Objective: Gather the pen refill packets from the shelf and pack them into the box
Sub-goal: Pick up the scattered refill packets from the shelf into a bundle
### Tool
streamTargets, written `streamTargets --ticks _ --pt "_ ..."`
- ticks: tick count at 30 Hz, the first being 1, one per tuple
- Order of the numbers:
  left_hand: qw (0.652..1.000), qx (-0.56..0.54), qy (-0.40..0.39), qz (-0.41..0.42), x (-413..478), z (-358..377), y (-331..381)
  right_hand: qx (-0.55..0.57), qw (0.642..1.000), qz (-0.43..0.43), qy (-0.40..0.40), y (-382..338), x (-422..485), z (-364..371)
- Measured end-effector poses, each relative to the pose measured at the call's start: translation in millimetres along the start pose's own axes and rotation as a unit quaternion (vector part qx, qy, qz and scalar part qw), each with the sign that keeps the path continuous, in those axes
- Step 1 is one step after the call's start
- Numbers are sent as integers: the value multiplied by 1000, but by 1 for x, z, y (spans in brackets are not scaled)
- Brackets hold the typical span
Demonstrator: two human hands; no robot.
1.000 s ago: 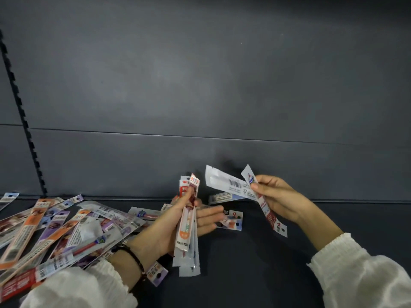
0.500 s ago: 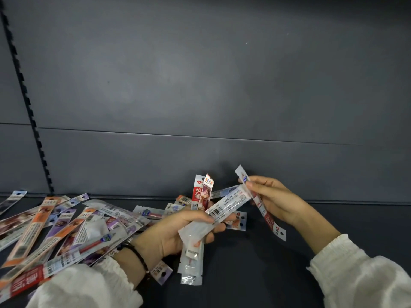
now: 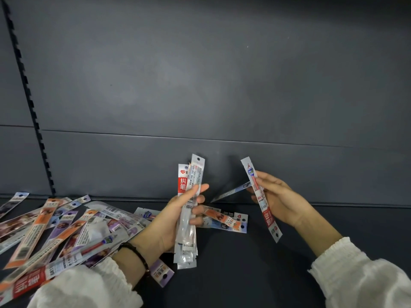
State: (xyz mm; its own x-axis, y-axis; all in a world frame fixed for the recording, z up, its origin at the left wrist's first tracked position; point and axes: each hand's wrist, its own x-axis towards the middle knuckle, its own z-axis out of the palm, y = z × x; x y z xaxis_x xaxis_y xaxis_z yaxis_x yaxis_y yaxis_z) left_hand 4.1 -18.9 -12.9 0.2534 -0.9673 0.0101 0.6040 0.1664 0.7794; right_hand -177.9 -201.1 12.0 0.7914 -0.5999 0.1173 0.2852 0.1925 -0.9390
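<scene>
Now the left hand point(image 3: 164, 225) grips an upright bundle of long white plastic refill packets point(image 3: 186, 236), thumb across the front. The right hand point(image 3: 282, 201) pinches one slim red-and-white packet point(image 3: 266, 213), and many colourful packets point(image 3: 66, 227) lie loose on the dark shelf point(image 3: 255, 267).

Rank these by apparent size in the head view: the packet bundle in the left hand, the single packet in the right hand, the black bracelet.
1. packet bundle, held by the left hand.
2. single packet, in the right hand: shorter, much thinner.
3. black bracelet, clearly smallest.
</scene>
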Motion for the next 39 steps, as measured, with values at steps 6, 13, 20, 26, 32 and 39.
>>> streamTargets --ticks 6,13,20,26,32,39 --pt "995 63 68 39 0 2 0 26 994 -101 26 -7 5 6" --pt "998 -34 44 12 2 3 4 117 980 -141 -74 -26 -5 16" --pt "992 -116 -3 -55 -2 -6 11 162 959 -15 -230 -11 -8 10" --pt "987 -25 -82 -134 -11 1 15 41 972 9 -230 -1 -8 9" --pt "971 64 -114 -200 -12 11 3 86 985 25 -145 10 2 25" --pt "984 62 -85 -145 -7 16 -7 58 996 18 -69 18 5 45"
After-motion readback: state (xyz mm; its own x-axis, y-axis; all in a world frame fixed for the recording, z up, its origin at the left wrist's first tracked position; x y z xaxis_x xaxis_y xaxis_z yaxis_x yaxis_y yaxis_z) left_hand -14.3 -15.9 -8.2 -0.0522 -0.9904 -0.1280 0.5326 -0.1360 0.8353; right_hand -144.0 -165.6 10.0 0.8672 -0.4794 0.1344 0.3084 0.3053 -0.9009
